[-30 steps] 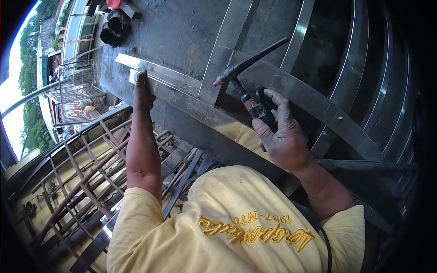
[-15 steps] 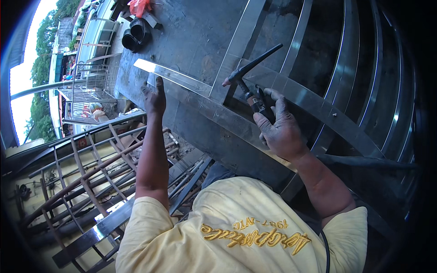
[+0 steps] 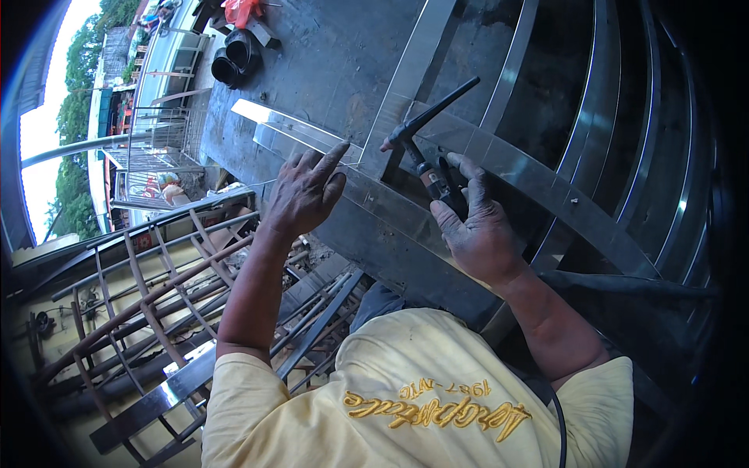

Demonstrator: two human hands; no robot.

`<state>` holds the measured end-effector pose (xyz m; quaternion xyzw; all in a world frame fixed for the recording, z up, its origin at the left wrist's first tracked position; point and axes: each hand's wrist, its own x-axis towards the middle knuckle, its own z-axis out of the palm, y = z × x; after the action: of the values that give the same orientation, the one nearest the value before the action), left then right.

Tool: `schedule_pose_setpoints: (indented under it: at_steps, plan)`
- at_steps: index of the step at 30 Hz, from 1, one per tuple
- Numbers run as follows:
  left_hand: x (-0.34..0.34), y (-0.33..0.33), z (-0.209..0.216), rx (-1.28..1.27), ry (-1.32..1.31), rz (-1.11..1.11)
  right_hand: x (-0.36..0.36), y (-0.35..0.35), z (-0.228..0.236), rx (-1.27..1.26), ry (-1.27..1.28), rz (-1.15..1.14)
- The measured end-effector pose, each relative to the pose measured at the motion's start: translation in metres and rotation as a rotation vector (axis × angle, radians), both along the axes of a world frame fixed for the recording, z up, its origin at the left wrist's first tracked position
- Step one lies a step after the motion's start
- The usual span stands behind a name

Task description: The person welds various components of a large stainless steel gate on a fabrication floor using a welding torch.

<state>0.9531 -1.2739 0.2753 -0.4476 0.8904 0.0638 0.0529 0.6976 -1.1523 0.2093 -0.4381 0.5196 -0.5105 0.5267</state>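
Note:
In my right hand (image 3: 485, 234) is a TIG welding torch (image 3: 431, 168), gripped by its dark handle, with its long back cap pointing up and right. The torch's nozzle is just above the corner where two steel bars meet. My left hand (image 3: 307, 191) reaches over the flat shiny metal bar (image 3: 269, 117), index finger stretched toward that corner. A thin metal rod (image 3: 265, 183) shows on the hand's left side, and a fine end of it shows near the fingertips; the fingers appear curled on it. The steel frame (image 3: 538, 168) lies on the dark worktable (image 3: 328, 66).
Curved bars of the frame (image 3: 597, 101) fill the right side. Black round objects (image 3: 234, 58) and a red plastic bag (image 3: 240, 11) are at the far left of the table. Rusty metal grilles (image 3: 148, 292) and loose bars lie below left. A cable (image 3: 558, 421) runs beside my right sleeve.
My left hand has moved right and turned palm down, its fingers closer to the bar corner, and the thin rod has come into view. The torch in my right hand has barely shifted.

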Motion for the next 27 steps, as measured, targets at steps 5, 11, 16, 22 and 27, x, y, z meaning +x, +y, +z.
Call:
schedule_pose_setpoints:
  at_steps: [5,11,16,22,27]
  plan:
    - [0.003,-0.014,0.003,0.009,-0.100,-0.040,0.001,0.003,-0.001,-0.096,0.134,-0.038]
    - [0.027,-0.029,-0.020,0.031,0.116,-0.159,0.004,0.007,-0.005,-0.050,0.144,-0.092]
    - [0.022,-0.038,-0.016,-0.021,-0.015,-0.234,0.001,0.005,-0.002,-0.079,0.123,-0.066]
    - [0.012,-0.049,-0.020,0.045,-0.017,-0.265,0.002,0.004,0.000,-0.131,0.203,-0.073]
    - [0.036,-0.040,-0.024,-0.200,-0.001,-0.260,0.045,-0.008,-0.032,-0.250,0.155,-0.127]
